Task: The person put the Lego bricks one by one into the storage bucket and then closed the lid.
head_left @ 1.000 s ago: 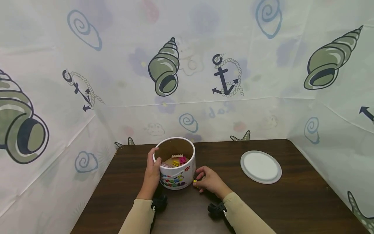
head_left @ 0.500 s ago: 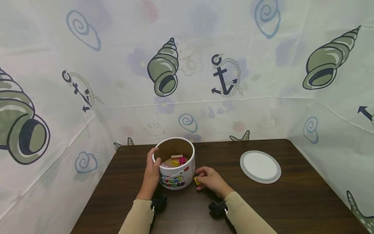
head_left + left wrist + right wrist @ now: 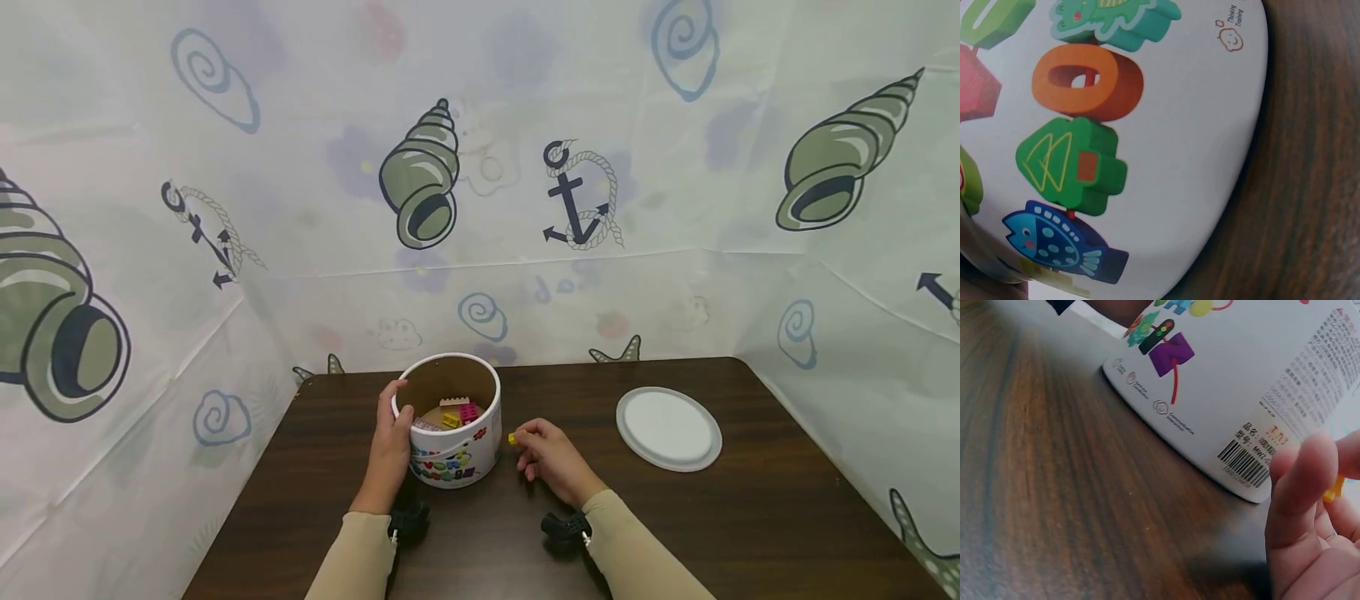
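Observation:
A white bucket (image 3: 480, 446) printed with colourful pictures stands on the dark table. My left hand (image 3: 386, 462) grips its left side at the rim. Inside lie toy building bricks: a yellow brick (image 3: 451, 420), a magenta brick (image 3: 468, 412) and pale pink ones. Just right of the bucket, my right hand (image 3: 552, 460) pinches a small yellow brick (image 3: 513, 438) between thumb and fingertips, apart from the bucket wall. In the right wrist view the thumb and fingers mostly hide this yellow brick (image 3: 1334, 489). The left wrist view shows only the bucket's printed side (image 3: 1179, 169) and table.
A round white lid (image 3: 667, 429) lies flat on the table (image 3: 780, 500) to the right of my right hand. Behind and beside the table hangs a pale cloth (image 3: 517, 300) printed with shells and anchors.
My right hand has shifted a little right and up from the bucket's lower side with the yellow brick, which has turned in the fingers. The left hand and bucket stay put.

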Demonstrator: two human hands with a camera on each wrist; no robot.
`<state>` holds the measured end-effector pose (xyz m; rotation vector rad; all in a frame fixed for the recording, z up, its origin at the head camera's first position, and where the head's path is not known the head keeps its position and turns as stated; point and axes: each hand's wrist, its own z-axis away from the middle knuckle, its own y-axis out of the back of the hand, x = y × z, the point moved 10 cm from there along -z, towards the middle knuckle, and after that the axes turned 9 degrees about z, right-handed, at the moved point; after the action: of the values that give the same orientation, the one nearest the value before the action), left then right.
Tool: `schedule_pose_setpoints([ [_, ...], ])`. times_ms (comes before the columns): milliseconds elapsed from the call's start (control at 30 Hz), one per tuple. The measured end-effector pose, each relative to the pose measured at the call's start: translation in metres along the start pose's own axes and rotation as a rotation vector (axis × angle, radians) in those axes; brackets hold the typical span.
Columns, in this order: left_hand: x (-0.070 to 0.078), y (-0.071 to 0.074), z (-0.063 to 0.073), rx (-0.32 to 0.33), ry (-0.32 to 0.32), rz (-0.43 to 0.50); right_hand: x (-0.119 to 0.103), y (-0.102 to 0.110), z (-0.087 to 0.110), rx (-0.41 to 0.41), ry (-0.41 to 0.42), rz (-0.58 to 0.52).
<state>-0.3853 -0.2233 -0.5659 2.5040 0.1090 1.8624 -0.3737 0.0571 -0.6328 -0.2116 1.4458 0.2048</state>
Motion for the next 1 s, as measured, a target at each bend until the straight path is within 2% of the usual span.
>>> schedule_pose_setpoints([
  [100,-0.001,0.0,0.0,0.002,0.01,-0.003,-0.002,0.003,0.0,0.015,-0.009,-0.056],
  [233,-0.003,-0.001,0.002,-0.004,0.018,0.007,-0.016,0.012,0.004,0.088,-0.009,-0.12],
  [400,-0.001,-0.001,0.002,-0.008,-0.007,0.02,-0.065,0.016,0.008,0.171,0.07,-0.22],
  [567,0.001,0.001,0.001,0.001,-0.029,0.015,-0.119,-0.004,0.01,0.109,0.122,-0.251],
  [733,0.002,0.002,0.002,0.004,-0.014,0.009,-0.15,-0.04,0.009,-0.015,0.163,-0.182],
  [833,0.004,0.002,0.002,0.007,-0.011,0.008,-0.157,-0.063,0.007,-0.104,0.199,-0.068],
  [933,0.005,0.002,0.001,0.005,-0.014,0.003,-0.155,-0.076,0.005,-0.13,0.214,0.083],
  [1000,0.005,0.001,0.0,0.001,-0.016,0.005,-0.153,-0.078,0.004,-0.114,0.213,0.162],
])
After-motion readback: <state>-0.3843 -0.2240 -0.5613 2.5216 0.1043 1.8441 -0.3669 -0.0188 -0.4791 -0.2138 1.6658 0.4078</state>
